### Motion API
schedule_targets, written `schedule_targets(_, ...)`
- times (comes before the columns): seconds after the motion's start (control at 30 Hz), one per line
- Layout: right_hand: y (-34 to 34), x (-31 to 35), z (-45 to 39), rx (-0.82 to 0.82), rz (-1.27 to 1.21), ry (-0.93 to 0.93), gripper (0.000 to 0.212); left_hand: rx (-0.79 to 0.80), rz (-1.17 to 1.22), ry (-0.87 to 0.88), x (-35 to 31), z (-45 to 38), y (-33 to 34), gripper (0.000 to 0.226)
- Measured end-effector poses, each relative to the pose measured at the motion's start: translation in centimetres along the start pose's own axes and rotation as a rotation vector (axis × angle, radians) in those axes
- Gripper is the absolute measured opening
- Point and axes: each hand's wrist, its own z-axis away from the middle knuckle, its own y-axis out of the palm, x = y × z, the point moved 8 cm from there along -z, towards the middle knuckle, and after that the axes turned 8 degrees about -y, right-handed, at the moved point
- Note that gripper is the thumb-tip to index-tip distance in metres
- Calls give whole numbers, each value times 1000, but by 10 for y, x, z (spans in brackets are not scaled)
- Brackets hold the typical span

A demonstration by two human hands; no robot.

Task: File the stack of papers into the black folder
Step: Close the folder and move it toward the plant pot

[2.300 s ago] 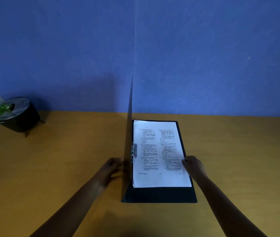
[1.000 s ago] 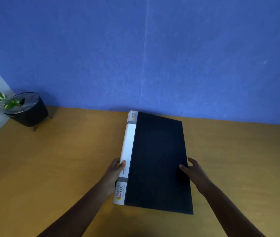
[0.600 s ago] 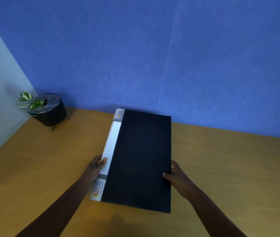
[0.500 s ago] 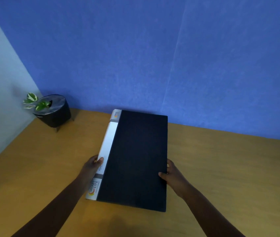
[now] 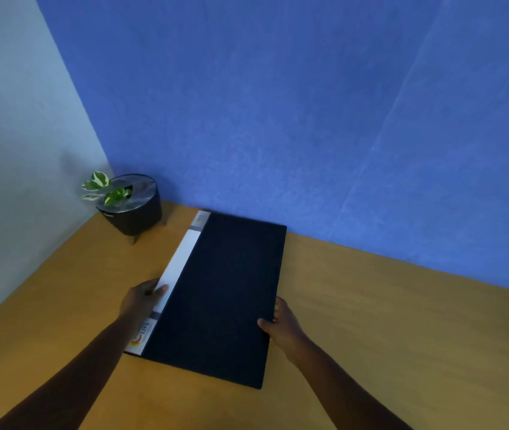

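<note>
A round black pot (image 5: 132,212) with green-white leaves stands in the far left corner of the yellowish wooden table (image 5: 402,336), while the left hand (image 5: 141,301) grips the white spine of the closed flat black folder (image 5: 222,293) and the right hand (image 5: 281,327) grips its right edge

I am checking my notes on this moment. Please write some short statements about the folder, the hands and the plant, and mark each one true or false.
1. The folder lies closed on the table. True.
2. The left hand holds the folder's white spine edge. True.
3. The right hand rests flat on the table, away from the folder. False: it grips the folder's right edge.
4. Loose papers lie beside the folder. False: none are visible.
5. A potted plant stands in the far left corner. True.
</note>
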Motion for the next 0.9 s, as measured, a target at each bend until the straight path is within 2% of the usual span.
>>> schedule_targets(0.33, 19, 1, -18, -22, 67, 26, 56, -167, -221, 50, -1, -25, -14, 38)
schedule_targets(0.53, 24, 11, -20, 13, 296, 2, 68, -342, -636, 129, -9, -27, -21, 37)
schedule_targets(0.63, 23, 11, -17, -22, 313, -12, 75, -333, -645, 100, -8, -27, -19, 40)
schedule_targets(0.7, 18, 12, -14, -58, 347, -27, 73, -317, -624, 85, -7, -25, -16, 44)
schedule_targets(0.8, 9, 11, -9, -74, 438, -51, 77, -296, -551, 46, -5, -10, -10, 58)
schedule_targets(0.9, -7, 6, -4, -84, 440, -76, 82, -378, -511, 120, -12, 16, -4, 64)
